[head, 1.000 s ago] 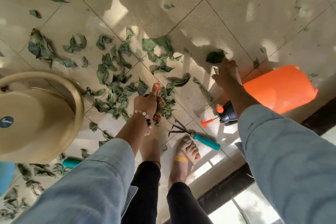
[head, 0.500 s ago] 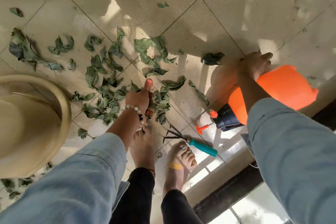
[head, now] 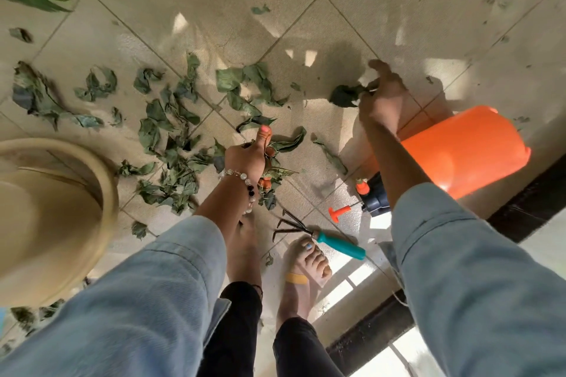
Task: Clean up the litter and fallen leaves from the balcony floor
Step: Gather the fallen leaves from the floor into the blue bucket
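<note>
Left hand: left hand [head: 246, 159] is closed round a bunch of leaves [head: 272, 174], thumb raised; the bunch hangs out below the fist, above the left foot.
Right hand: right hand [head: 382, 95] reaches forward and pinches a dark crumpled leaf [head: 344, 95] at its right end; whether the leaf is lifted or lies on the tile I cannot tell.
Main litter: scattered leaves [head: 171, 138] lie on the balcony floor [head: 398, 9], mostly to the left of the left hand and ahead of it; the thickest patch is just beside that fist.
Key relation: the patch runs on a diagonal from near-left to far-right, ending near the dark leaf. Left hand is much the nearer; right hand is well apart from it.
Judgement: the left fist looks nearly full, so further gathering likely falls to the right hand, sweeping leftward.
Edges, left: tan basin [head: 61, 211] stands near the patch, rim close to the nearest leaves; a likely drop point, not confirmed.
Edges, right: orange sprayer [head: 465, 147] lies on its side just beside the right forearm; its pump handle [head: 340, 212] points toward the feet.
Near feet: hand rake [head: 324, 237] lies by the right toes, tines pointing left.
Open room: bare tile ahead and to the far right.
</note>
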A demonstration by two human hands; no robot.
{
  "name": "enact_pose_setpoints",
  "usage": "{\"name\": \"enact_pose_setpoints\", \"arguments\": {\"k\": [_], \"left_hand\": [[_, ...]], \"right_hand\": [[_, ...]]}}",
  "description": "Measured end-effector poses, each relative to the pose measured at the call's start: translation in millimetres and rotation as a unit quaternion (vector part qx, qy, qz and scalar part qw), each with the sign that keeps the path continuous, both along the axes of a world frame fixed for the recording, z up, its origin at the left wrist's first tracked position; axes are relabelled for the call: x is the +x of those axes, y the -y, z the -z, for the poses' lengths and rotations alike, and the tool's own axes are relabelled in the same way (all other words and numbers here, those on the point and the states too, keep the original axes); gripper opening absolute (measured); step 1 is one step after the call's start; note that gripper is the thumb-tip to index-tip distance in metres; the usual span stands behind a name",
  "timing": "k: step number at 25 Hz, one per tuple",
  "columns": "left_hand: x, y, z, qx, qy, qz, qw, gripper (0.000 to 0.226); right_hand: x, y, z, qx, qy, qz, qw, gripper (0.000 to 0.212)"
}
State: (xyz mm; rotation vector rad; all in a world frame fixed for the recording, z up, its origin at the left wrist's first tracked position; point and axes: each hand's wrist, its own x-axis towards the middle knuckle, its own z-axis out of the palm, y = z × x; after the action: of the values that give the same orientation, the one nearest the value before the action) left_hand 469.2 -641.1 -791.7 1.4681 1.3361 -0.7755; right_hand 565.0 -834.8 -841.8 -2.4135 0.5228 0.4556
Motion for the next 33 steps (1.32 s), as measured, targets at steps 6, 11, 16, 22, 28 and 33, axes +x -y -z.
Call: {"name": "enact_pose_setpoints", "arguments": {"k": [6, 11, 16, 22, 28, 33], "left_hand": [[-10, -14, 11, 0.047, -0.001, -0.017, 0.999, 0.051], [-22, -18, 1, 0.062, 0.002, -0.085, 0.994, 0.052], [-34, -7, -27, -0.148, -0.004, -0.289, 0.946, 0.089], [-65, -27, -26, -0.065, -0.043, -0.361, 0.929, 0.052], [-69, -64, -14, 0.027, -0.059, -0.295, 0.953, 0.085], [-142, -87, 94, -0.055, -0.042, -0.238, 0.969, 0.039]], "right_hand": [[-37, -26, 8, 0.007, -0.093, -0.141, 0.986, 0.028], [-66, -53, -26, 0.166, -0.107, 0.021, 0.980, 0.030], [-152, -116, -103, 0.158, -0.002, -0.159, 0.975, 0.027], [-161, -117, -124, 0.227, -0.012, -0.314, 0.922, 0.039], [-95, -73, -63, 0.022, -0.109, -0.085, 0.990, 0.018], [-93, -52, 11, -0.256, -0.208, -0.216, 0.919, 0.033]]}}
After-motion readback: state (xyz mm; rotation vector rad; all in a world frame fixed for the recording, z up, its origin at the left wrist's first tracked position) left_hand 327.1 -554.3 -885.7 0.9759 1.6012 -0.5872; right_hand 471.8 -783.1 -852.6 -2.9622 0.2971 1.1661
